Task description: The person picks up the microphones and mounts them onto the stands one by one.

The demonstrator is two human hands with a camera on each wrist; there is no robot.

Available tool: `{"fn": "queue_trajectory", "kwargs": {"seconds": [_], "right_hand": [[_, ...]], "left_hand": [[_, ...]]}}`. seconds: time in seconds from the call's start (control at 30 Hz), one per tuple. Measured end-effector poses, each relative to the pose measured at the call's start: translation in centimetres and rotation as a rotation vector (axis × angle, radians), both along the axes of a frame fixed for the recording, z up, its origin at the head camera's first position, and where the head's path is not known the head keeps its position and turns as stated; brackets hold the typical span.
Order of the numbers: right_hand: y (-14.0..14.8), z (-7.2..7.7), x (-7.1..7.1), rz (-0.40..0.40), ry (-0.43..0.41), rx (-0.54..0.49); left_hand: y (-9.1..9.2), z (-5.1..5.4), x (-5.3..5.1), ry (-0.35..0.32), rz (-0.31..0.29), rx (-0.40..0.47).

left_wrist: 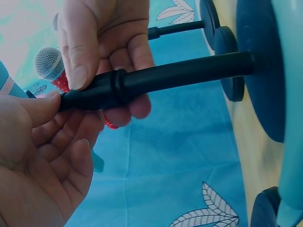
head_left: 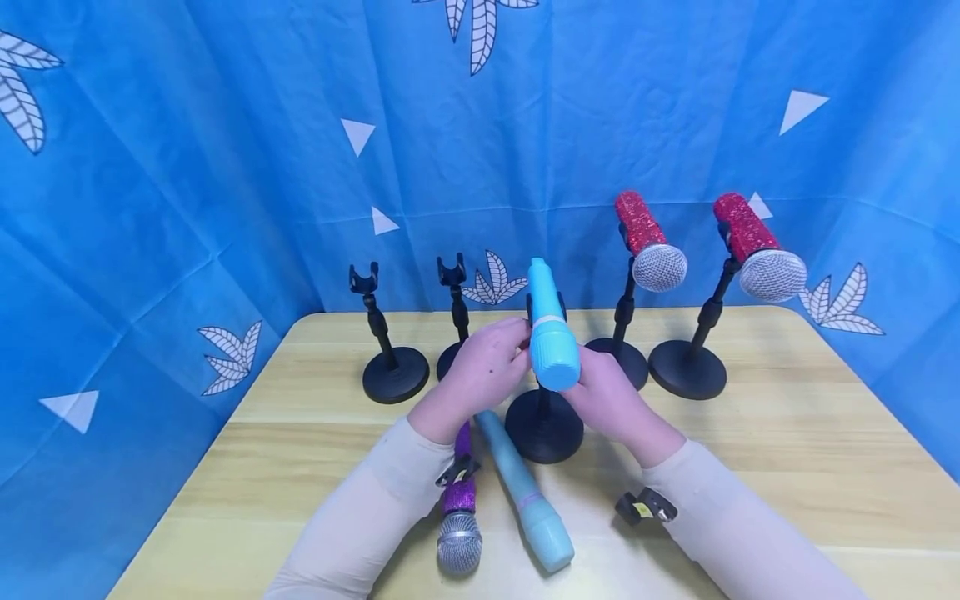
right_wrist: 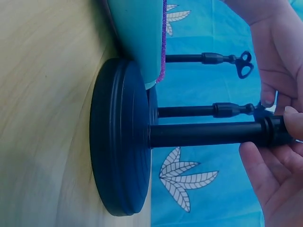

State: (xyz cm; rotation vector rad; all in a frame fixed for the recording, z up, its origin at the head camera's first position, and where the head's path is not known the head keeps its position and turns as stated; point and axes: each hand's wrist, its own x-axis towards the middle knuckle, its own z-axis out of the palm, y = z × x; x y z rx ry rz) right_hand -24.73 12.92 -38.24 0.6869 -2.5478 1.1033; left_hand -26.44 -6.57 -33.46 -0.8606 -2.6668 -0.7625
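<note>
A light-blue microphone [head_left: 555, 354] rests in the clip of a black microphone stand [head_left: 544, 433], its head tilted toward me. My left hand [head_left: 487, 362] pinches the upper end of that stand, just under the clip. Lower down, my right hand [head_left: 606, 393] grips the collar of the pole; in the left wrist view the right thumb [left_wrist: 79, 75] presses on the collar from one side with fingers behind it. The right wrist view shows the stand's round base [right_wrist: 123, 142] on the table. The clip itself is mostly hidden behind the microphone.
Two red glitter microphones [head_left: 651, 237] [head_left: 753, 242] sit on stands at the right. Two bare stands [head_left: 395, 375] [head_left: 452, 279] are at the left. A purple microphone [head_left: 459, 500] and a teal microphone [head_left: 525, 492] lie on the wooden table [head_left: 285, 467]. A blue curtain [head_left: 450, 167] hangs behind.
</note>
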Motion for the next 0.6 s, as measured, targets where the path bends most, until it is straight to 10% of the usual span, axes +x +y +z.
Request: {"fn": "queue_trajectory", "kwargs": {"seconds": [0.6], "right_hand": [[0.2, -0.1, -0.3, 0.072, -0.078, -0.072]], "left_hand": [[0.0, 2.3, -0.4, -0.007, -0.072, 0.038]]}}
